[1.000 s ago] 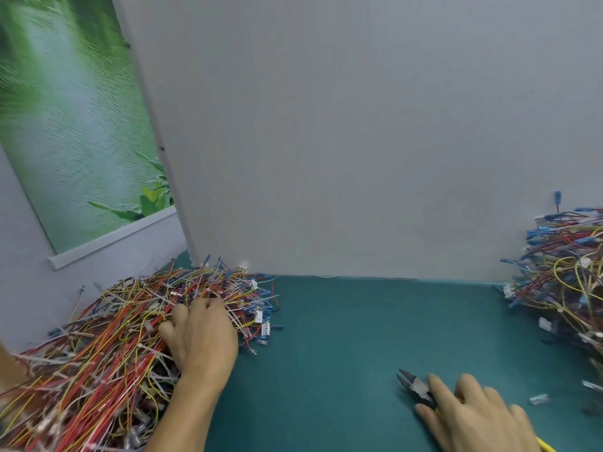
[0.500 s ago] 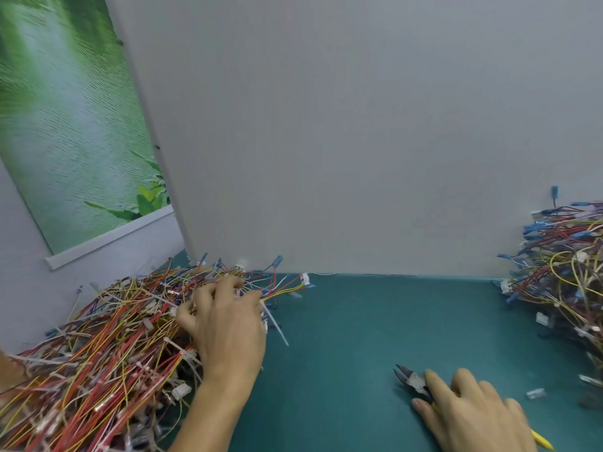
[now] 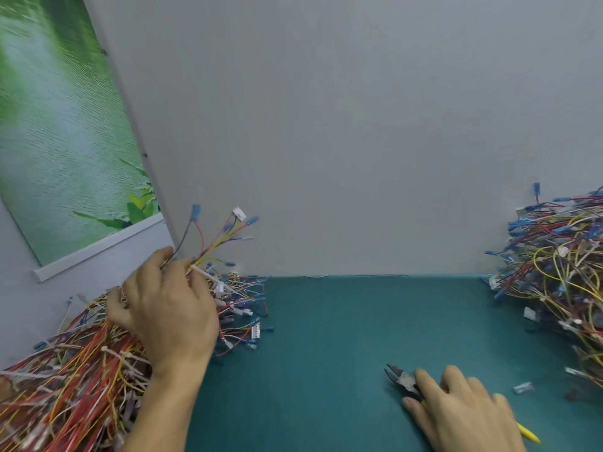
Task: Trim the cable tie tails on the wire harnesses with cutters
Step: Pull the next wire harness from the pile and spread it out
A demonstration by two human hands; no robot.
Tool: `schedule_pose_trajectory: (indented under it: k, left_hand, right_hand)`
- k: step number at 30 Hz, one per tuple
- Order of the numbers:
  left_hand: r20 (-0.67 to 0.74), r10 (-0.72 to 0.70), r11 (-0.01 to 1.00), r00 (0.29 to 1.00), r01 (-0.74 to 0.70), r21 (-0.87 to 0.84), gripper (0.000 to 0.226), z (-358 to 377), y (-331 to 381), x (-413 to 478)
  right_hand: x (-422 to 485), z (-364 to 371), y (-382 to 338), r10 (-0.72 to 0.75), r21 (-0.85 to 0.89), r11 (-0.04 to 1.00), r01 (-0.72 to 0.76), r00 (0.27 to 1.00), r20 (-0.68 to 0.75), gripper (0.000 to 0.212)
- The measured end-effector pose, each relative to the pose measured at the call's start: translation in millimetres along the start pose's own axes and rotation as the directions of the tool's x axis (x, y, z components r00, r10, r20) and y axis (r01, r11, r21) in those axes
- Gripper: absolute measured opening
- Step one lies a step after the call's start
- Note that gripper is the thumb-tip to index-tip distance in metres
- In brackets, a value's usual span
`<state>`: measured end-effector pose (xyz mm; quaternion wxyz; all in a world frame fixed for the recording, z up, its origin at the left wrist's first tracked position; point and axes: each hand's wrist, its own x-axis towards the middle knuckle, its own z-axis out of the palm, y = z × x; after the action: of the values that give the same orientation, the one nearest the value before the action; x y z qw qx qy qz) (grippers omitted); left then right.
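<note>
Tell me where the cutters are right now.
In the head view, the cutters lie at the lower right on the teal table, their handles held by the right hand, with the right-hand pile of wire harnesses beyond them.

Plain grey partition panel (image 3: 359, 125) standing upright along far edge of bench, filling most of view. Teal bench surface (image 3: 326, 337) meeting panel foot in straight seam, running flat toward viewer. Green foliage-and-water poster (image 3: 58, 125) hanging on pale wall (image 3: 19, 288) at left, partly passing behind panel's left edge. White bottom rail (image 3: 98, 246) closing off poster's lower edge. Soft, even light falling across panel and bench; no hard shadows showing.
</note>
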<state>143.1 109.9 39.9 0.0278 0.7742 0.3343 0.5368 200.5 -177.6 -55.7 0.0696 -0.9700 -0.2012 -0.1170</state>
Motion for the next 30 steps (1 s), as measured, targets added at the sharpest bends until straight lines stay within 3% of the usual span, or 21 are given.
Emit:
schedule_pose_trajectory:
  k: [1,3,5,7,9,12,14,16,18,22,26,30]
  left_hand:
    - [0.009,-0.017,1.000,1.000,0.017,0.000,0.016,0,-2,0]
    - [0.219,-0.096,0.993,0.971,0.077,0.093,0.021,2,-7,-3]
    - [0.542,-0.213,0.961,0.813,0.073,0.267,0.021,4,-4,-7]
    - [0.695,-0.225,0.969,0.683,0.086,0.230,0.017,5,-3,-5]
    - [0.691,-0.121,0.959,0.713,0.263,-0.103,0.011,-2,0,2]
    - [0.529,-0.143,0.675,0.836,0.474,-0.566,0.009,-24,15,16]
    - [0.426,-0.170,0.573,0.888,0.441,-0.690,0.010,-35,24,18]
    - [0.406,-0.099,0.625,0.909,0.374,-0.685,0.010,-39,33,11]
    - [0.475,-0.012,0.709,0.880,0.343,-0.617,0.005,-34,43,-4]
    - [0.580,0.093,0.810,0.809,0.277,-0.517,0.006,-10,62,-36]
    - [0.544,0.134,0.816,0.828,0.220,-0.535,0.013,1,76,-61]
    - [0.560,0.202,0.843,0.804,0.148,-0.517,0.005,2,88,-79]
  right_hand:
    - [0,-4,-1,0.017,-0.035,0.999,-0.012,0.991,0.131,0.062]
    - [3,6,3,0.025,-0.080,0.996,-0.025,1.000,0.001,0.056]
    - [4,8,5,0.046,-0.116,0.992,-0.045,0.999,0.013,0.055]
    - [5,9,4,0.066,-0.154,0.986,-0.059,0.997,0.041,0.054]
    - [7,12,2,0.045,-0.158,0.987,-0.042,0.999,0.012,0.056]
    - [7,11,2,0.034,-0.174,0.984,-0.031,0.999,0.017,0.065]
    - [4,8,0,0.048,-0.173,0.984,-0.039,0.998,0.048,0.058]
    - [3,4,-2,0.070,-0.154,0.986,-0.059,0.995,0.069,0.051]
    - [2,-5,-4,0.116,-0.100,0.989,-0.108,0.990,0.080,0.045]
    - [9,-27,-4,0.182,0.254,0.946,-0.201,0.979,0.094,0.031]
    - [12,-40,-1,0.239,0.692,0.687,-0.225,0.968,0.077,0.018]
    - [10,-49,-8,0.131,0.882,0.415,-0.224,0.974,0.185,0.011]
